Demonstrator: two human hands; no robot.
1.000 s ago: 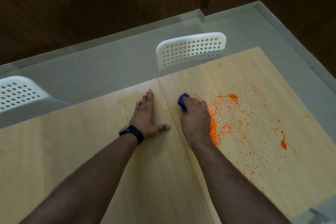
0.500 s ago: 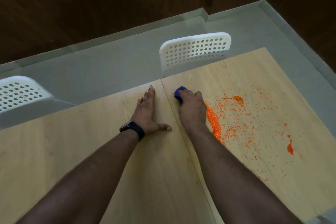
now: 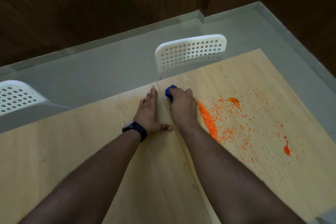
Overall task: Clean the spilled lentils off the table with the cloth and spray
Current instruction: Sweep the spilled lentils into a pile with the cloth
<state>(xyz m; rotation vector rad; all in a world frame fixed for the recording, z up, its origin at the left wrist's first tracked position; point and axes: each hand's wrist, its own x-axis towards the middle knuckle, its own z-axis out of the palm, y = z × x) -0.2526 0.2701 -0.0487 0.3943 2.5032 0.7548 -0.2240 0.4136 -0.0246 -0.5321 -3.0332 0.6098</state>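
Orange lentils [image 3: 209, 122] lie in a dense line beside my right wrist and scatter thinly to the right over the light wooden table [image 3: 91, 151]. Two wet orange smears [image 3: 234, 100] mark the far and right parts of the spill. My right hand [image 3: 182, 106] grips a bunched blue cloth [image 3: 169, 92] and presses it on the table near the far edge, just right of the seam. My left hand [image 3: 148, 114] lies flat on the table, fingers straight, a black watch on its wrist. No spray bottle is in view.
A white perforated chair [image 3: 190, 52] stands behind the table's far edge, and a second one [image 3: 14, 96] is at the far left. A seam [image 3: 181, 151] runs between the two tabletops. Grey floor and dark wooden walls lie beyond.
My right hand has slid the blue cloth farther away toward the table's far edge, leaving a denser line of lentils beside the wrist. The left hand has stayed flat in place.
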